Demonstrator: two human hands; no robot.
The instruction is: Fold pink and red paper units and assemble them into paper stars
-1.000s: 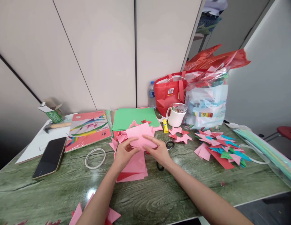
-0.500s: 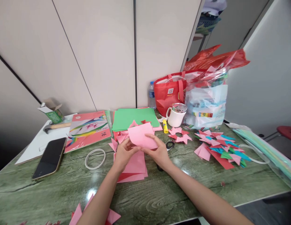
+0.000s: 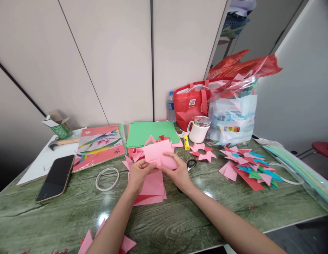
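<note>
A pink sheet of paper (image 3: 158, 151) is held up off the table between both hands, its lower edge curling over. My left hand (image 3: 139, 173) pinches its lower left part between thumb and fingers. On the other side my right hand (image 3: 180, 173) grips it, fingers on the face and thumb at the bottom edge. Below the hands lies a stack of pink and red paper (image 3: 152, 185). Folded pink pieces (image 3: 136, 155) sit just behind the left hand. Black-handled scissors (image 3: 192, 163) lie partly hidden beside the right hand.
Green paper sheets (image 3: 153, 133) lie at the back, near a yellow glue stick (image 3: 186, 143) and a white mug (image 3: 198, 133). Folded paper stars (image 3: 244, 160) are piled right. At left are a white ring (image 3: 97, 180), a phone (image 3: 56, 179) and a hammer (image 3: 67, 141).
The pink sheet's lower edge now bends upward over itself, where it was flatter before. Both hands stay in nearly the same place.
</note>
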